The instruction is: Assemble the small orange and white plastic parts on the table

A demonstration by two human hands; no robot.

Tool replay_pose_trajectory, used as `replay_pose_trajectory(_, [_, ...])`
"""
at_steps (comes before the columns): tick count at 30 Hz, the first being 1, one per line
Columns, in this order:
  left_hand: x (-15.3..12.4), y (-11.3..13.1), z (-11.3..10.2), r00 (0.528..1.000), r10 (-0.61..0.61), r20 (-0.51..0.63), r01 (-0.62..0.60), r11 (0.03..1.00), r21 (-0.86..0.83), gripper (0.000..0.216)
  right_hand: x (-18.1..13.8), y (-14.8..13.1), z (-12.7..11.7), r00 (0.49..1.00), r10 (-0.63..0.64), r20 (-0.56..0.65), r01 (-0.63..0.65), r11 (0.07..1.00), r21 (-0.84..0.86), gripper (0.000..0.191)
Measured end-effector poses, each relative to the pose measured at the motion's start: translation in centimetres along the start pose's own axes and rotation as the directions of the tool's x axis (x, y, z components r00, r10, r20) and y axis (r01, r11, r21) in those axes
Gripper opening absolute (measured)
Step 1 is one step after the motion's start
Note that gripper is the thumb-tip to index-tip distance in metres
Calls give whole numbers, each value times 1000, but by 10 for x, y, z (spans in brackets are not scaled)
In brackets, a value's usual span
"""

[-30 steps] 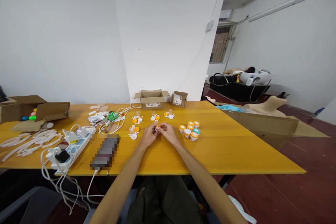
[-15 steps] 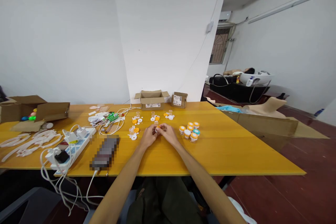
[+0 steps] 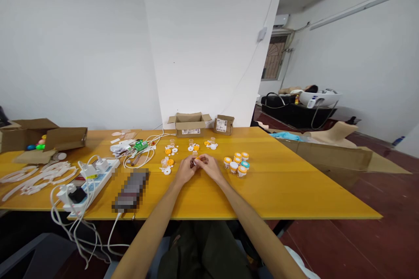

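Left hand (image 3: 186, 170) and right hand (image 3: 208, 165), both mine, pinch a small orange-and-white part (image 3: 197, 159); lidded jars (image 3: 237, 160) stand rightward, an open carton (image 3: 190, 127) beyond.

No txt legible. Open box (image 3: 190, 125): white label (image 3: 190, 131) w/ dark print on front, too small to read. Small box (image 3: 229, 127), just R of open box: white label (image 3: 221, 125), dark print, also unreadable at this res.
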State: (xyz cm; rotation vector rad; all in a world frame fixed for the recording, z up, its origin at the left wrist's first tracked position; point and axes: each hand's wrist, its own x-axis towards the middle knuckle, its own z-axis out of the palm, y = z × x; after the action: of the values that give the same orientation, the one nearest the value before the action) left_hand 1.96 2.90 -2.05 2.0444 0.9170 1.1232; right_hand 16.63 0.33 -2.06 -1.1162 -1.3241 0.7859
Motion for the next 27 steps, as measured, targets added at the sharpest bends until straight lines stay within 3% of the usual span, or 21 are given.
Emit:
replay_pose_trajectory(21, [1,8,1,998,-49,-27,46,994,-100,18,2,5,-4,999,-48,-1,48,999,1,36])
replay_pose_trajectory(27, [5,5,0,986,-118,-116,93,975,-204,22,2,-1,-8,999,-48,-21,49,999,3,36])
